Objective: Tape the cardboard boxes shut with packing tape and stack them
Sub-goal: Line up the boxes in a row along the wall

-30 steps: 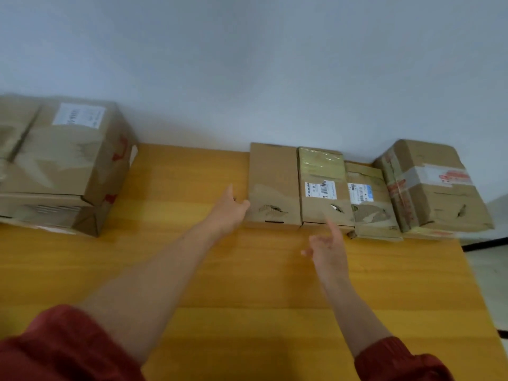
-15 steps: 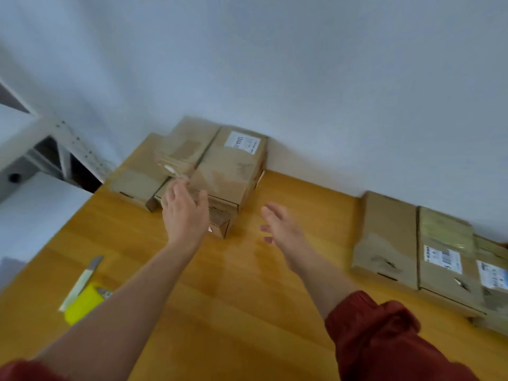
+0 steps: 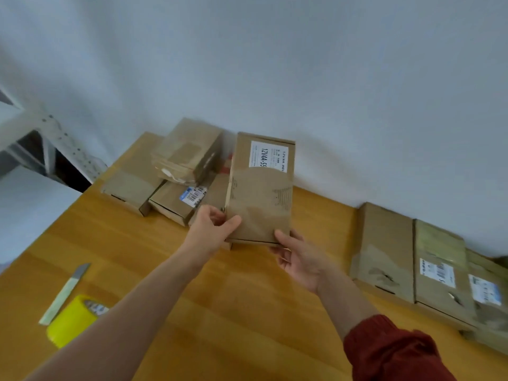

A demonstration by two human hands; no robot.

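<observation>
Brown labelled box [image 3: 261,193] tilted, lifted above the table.

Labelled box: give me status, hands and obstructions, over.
Hands: left hand and right hand grip the labelled box by its near corners. Box held up before the left pile. Untouched on table: yellow tape roll.

A plain wall [image 3: 357,78], pale grey-blue, ran behind everything, softly and evenly lit, with faint shadow where it met the surface [image 3: 247,312]. That surface was honey-yellow wood with long boards, set right against the wall. Off to the left stood a white metal rack [image 3: 64,143] with perforated struts, dark behind, and something flat and white below it.
</observation>
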